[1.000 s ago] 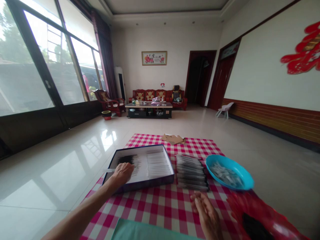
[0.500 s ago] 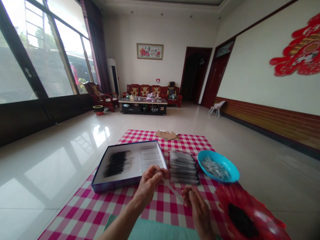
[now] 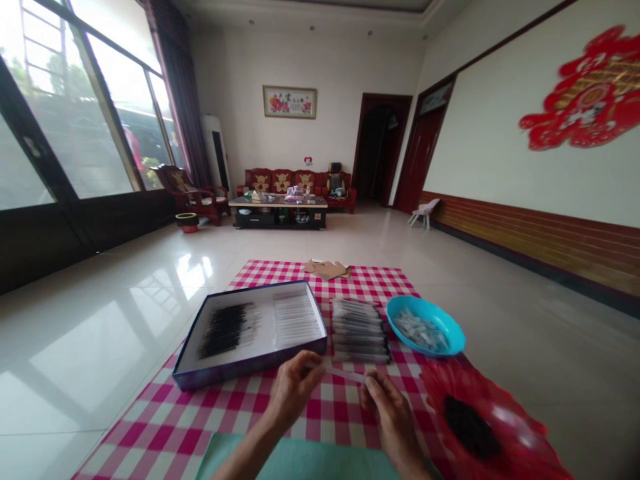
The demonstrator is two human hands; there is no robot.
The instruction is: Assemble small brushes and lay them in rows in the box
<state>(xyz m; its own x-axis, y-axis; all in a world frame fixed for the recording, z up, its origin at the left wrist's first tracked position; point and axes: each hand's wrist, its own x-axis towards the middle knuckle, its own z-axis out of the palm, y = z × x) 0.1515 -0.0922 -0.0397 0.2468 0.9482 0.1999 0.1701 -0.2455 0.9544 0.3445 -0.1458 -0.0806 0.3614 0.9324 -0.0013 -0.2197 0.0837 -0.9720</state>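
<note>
Between my two hands is a thin translucent pen barrel, lying almost level above the checked cloth. My left hand pinches its left end, and my right hand has thumb and fingers closed at its right end. Just beyond my hands lies a row of translucent pens with dark tips. Left of them, a shallow blue-edged box holds thin black sticks on one side and clear tubes on the other.
A turquoise bowl of small translucent pieces stands at the right. Nearer is a red flower-shaped dish with a dark heap in it. Cardboard pieces lie at the far end of the checked cloth. A green sheet lies close to me.
My right hand has risen to the barrel's right end and closed there. The barrel has swung from a slant to nearly level. My left hand has dropped slightly, moving left in view.
</note>
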